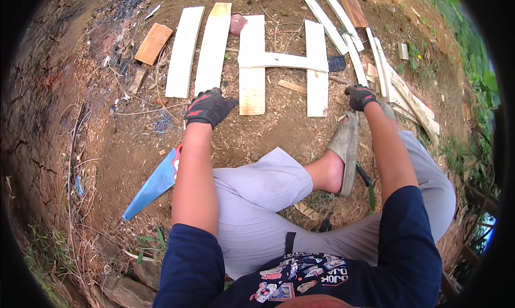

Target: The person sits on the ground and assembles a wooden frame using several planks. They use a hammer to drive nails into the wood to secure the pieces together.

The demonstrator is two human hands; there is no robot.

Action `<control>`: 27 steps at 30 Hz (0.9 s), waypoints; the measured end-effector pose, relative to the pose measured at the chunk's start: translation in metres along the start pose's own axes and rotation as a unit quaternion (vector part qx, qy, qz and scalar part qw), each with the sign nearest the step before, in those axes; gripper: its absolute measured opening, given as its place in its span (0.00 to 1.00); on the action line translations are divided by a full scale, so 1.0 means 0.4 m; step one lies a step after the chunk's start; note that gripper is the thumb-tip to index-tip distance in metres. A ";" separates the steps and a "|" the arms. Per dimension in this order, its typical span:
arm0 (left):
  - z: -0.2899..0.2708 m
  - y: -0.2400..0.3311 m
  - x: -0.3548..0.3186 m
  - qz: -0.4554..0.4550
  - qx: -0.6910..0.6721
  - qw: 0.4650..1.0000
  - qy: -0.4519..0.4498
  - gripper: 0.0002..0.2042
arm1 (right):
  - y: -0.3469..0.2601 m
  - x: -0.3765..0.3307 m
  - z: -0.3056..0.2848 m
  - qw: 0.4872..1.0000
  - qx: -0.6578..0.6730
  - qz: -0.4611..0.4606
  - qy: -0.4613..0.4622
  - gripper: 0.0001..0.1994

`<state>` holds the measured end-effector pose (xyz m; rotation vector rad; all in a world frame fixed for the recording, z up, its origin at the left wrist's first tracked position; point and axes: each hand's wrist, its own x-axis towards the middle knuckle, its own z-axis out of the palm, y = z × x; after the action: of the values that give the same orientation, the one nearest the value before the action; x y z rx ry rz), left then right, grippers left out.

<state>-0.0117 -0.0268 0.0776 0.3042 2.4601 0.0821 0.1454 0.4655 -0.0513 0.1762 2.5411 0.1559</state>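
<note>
My left hand point(206, 107), in a black and red fingerless glove, is at the near end of a pale wooden plank point(214, 48). Its thumb sticks out to the right, apart from the fingers. My right hand point(361, 96), gloved alike, is by the near end of a narrow wooden strip point(356, 63); its fingers look curled, and what they hold, if anything, is hidden. Between the hands two upright boards, the left board point(252, 88) and the right board point(317, 96), lie bridged by a crosspiece point(284, 60), forming an H on the ground.
Another pale plank point(184, 53) and a brown wood block point(154, 43) lie at the left. A blue-bladed handsaw point(153, 189) rests beside my left forearm. Several strips and offcuts point(410, 96) are piled at the right, near my sandal point(347, 155). Wood shavings cover the dirt.
</note>
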 end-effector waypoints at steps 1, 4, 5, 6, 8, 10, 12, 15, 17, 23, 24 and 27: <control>0.006 -0.003 -0.001 -0.002 -0.002 1.000 0.007 0.38 | -0.036 0.000 -0.045 0.998 0.029 0.029 0.052 0.16; 0.021 0.001 0.005 0.000 -0.003 1.000 0.019 0.38 | -0.138 0.012 -0.153 0.980 0.098 0.064 0.163 0.19; 0.022 0.002 0.009 0.002 0.001 1.000 0.017 0.38 | -0.172 0.021 -0.175 0.972 0.118 0.066 0.193 0.21; 0.022 0.005 0.011 0.004 0.005 1.000 0.015 0.38 | -0.201 0.031 -0.178 0.965 0.105 0.034 0.237 0.23; 0.026 0.010 0.010 -0.002 0.008 1.000 0.005 0.37 | -0.265 0.054 -0.180 0.943 0.079 -0.032 0.321 0.27; 0.031 0.018 0.010 -0.005 0.014 1.000 -0.015 0.37 | -0.331 0.084 -0.204 0.956 0.095 -0.027 0.276 0.31; 0.032 0.037 0.009 0.000 0.019 0.999 -0.045 0.37 | -0.364 0.120 -0.207 0.951 0.095 -0.033 0.292 0.27; 0.066 0.065 0.009 0.024 0.025 0.998 -0.042 0.33 | -0.384 0.167 -0.183 0.952 0.088 -0.033 0.293 0.24; 0.088 0.094 0.015 0.041 0.040 0.997 -0.045 0.32 | -0.389 0.191 -0.161 0.937 0.106 -0.029 0.333 0.24; 0.130 0.099 0.038 0.155 0.046 0.985 -0.067 0.25 | -0.364 0.241 -0.184 0.967 0.105 -0.002 0.234 0.21; 0.133 0.092 0.041 0.164 0.039 0.983 -0.071 0.25 | -0.361 0.244 -0.189 0.972 0.093 0.006 0.214 0.20; 0.130 0.063 0.050 0.164 0.030 0.985 -0.049 0.26 | -0.350 0.229 -0.208 0.961 0.130 -0.034 0.241 0.17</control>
<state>0.0102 0.0015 0.0281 0.7218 2.2963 0.1291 0.0106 0.3362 -0.0537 0.1671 3.0446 -0.1877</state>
